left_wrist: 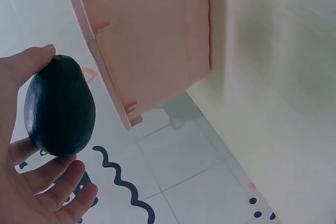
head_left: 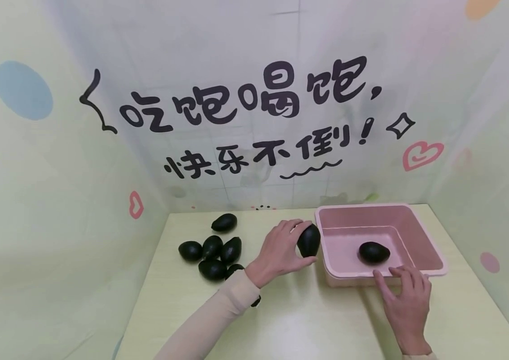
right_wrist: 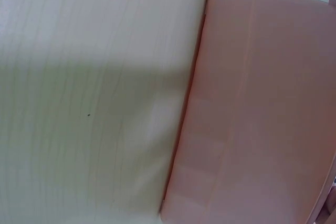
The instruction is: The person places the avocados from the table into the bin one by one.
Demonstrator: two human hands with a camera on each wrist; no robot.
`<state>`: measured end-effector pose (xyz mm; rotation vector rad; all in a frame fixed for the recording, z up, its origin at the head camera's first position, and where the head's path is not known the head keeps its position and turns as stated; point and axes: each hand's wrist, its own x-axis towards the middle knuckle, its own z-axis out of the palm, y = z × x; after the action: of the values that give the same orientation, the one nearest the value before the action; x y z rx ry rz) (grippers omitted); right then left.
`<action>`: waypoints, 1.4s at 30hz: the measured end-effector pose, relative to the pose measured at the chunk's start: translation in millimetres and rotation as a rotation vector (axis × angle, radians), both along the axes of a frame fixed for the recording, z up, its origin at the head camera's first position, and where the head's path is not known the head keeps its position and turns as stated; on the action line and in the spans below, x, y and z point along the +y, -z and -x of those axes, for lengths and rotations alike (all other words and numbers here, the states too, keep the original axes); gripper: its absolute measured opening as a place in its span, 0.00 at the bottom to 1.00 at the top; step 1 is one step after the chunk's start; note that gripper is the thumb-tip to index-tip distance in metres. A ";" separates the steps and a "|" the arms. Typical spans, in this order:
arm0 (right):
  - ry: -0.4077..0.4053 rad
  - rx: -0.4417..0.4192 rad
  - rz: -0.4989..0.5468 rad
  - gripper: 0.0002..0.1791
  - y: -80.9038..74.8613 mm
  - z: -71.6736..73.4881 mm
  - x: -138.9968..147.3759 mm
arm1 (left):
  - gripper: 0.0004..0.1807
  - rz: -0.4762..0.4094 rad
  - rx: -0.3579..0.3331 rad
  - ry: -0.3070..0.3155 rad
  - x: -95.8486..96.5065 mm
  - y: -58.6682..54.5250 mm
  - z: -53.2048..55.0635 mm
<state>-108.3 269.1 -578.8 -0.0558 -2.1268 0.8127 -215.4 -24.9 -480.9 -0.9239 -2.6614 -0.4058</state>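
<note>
Currently the left hand (head_left: 282, 248) holds an avocado (head_left: 309, 241) in its grip, just beside the pink tub (head_left: 346, 282); the right hand (head_left: 407, 302), grip loosely spread, touches the near rim (head_left: 355, 275). Another avocado (head_left: 374, 253) lies inside.

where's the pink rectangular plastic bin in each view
Head: the pink rectangular plastic bin sits right of centre, in the lower half, opening up.
Left wrist: upper part, left of centre, cut off by the top edge; its outside shows.
Right wrist: its outside fills most of the right half.
Shared landmark: the pale wood-grain table.
</note>
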 end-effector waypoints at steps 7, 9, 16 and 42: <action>0.003 0.020 -0.006 0.45 -0.2 0.6 1.0 | 0.47 0.011 0.007 0.023 5.9 -5.0 0.8; 0.003 0.022 -0.005 0.44 -0.4 0.3 0.9 | 0.47 0.019 0.009 0.031 8.2 -7.2 1.1; -0.006 -0.022 0.005 0.29 -3.1 -1.4 -0.3 | 0.47 0.039 0.020 0.055 15.3 -10.5 4.4; -0.004 -0.016 -0.002 0.26 -2.2 -1.5 -0.8 | 0.45 0.179 -0.007 0.093 53.9 -21.6 8.1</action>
<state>-106.8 268.4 -576.6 -0.0574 -2.1437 0.8148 -223.5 29.1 -459.3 -1.1038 -2.7023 -0.1924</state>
